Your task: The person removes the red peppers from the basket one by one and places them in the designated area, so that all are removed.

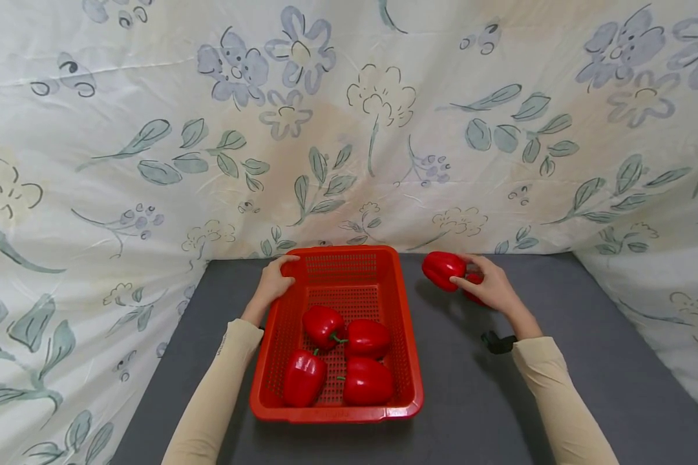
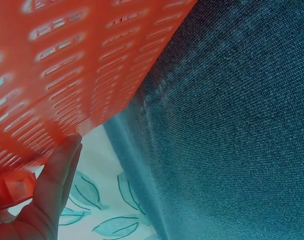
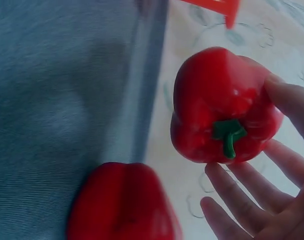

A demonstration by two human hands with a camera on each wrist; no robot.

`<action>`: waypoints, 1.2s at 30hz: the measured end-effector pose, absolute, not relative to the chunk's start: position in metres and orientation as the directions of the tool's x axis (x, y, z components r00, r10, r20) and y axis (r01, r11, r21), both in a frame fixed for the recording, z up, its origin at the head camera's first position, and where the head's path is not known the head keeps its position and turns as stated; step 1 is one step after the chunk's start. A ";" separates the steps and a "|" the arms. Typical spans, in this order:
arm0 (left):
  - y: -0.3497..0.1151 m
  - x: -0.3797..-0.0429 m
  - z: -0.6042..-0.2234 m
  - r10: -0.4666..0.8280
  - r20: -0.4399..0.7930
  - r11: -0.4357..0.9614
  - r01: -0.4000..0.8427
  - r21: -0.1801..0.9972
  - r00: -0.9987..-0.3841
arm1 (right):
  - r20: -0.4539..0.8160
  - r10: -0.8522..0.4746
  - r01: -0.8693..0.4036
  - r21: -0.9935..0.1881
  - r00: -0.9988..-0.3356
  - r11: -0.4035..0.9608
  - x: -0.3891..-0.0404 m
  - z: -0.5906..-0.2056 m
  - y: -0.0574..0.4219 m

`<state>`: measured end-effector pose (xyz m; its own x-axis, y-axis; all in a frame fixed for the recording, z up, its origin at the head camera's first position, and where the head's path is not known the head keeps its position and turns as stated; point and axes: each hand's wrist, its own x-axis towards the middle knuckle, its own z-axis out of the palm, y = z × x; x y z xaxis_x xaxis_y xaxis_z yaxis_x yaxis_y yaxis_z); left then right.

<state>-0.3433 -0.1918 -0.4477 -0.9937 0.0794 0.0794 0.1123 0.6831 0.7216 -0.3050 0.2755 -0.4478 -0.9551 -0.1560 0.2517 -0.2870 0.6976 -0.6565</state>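
Observation:
My left hand [image 1: 274,283] grips the far left rim of a red perforated plastic basket [image 1: 410,349]. In the left wrist view its fingers lie against the slotted basket wall [image 2: 99,55]. To the right of the basket, my right hand [image 1: 493,288] holds a glossy red bell pepper [image 1: 444,270] between thumb and fingers. The right wrist view shows that pepper [image 3: 214,90] raised, its green stem facing the camera. Below the right hand another red pepper [image 3: 124,205] lies on the dark cloth, mostly hidden by the hand in the head view.
Several red peppers [image 1: 368,381] with green stems lie in the near half of the basket. A dark grey cloth [image 1: 454,400] covers the table. Behind it and at both sides hangs a pale floral curtain [image 1: 337,194]. A black strap [image 1: 498,342] is at the right wrist.

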 end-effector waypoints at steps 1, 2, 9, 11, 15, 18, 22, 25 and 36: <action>-0.192 -0.343 -0.448 0.077 0.081 0.682 0.112 0.723 -0.994 | 0.259 -0.165 -0.298 -0.648 -0.952 0.701 -0.306 -0.451 0.276; -0.192 -0.343 -0.448 0.075 0.082 0.682 0.111 0.723 -0.994 | 0.266 -0.173 -0.308 -0.641 -0.948 0.704 -0.307 -0.454 0.276; -0.192 -0.344 -0.448 0.068 0.079 0.677 0.104 0.729 -0.995 | 0.302 -0.204 -0.348 -0.573 -0.931 0.742 -0.310 -0.472 0.273; -0.192 -0.344 -0.448 0.059 0.073 0.673 0.094 0.733 -0.996 | 0.308 -0.202 -0.346 -0.543 -0.930 0.765 -0.310 -0.475 0.272; -0.192 -0.345 -0.450 0.032 0.062 0.664 0.067 0.745 -0.998 | 0.320 -0.204 -0.349 -0.505 -0.925 0.790 -0.310 -0.477 0.269; -0.192 -0.344 -0.450 0.022 0.061 0.660 0.060 0.748 -0.998 | 0.331 -0.209 -0.356 -0.484 -0.920 0.799 -0.309 -0.478 0.268; -0.192 -0.343 -0.450 0.034 0.070 0.664 0.075 0.744 -0.997 | 0.334 -0.214 -0.359 -0.471 -0.918 0.806 -0.310 -0.480 0.268; -0.191 -0.342 -0.451 0.040 0.075 0.661 0.083 0.746 -0.996 | 0.336 -0.221 -0.364 -0.459 -0.916 0.811 -0.310 -0.481 0.269; -0.192 -0.341 -0.454 0.078 0.090 0.626 0.119 0.771 -0.993 | 0.357 -0.227 -0.369 -0.401 -0.906 0.839 -0.311 -0.486 0.269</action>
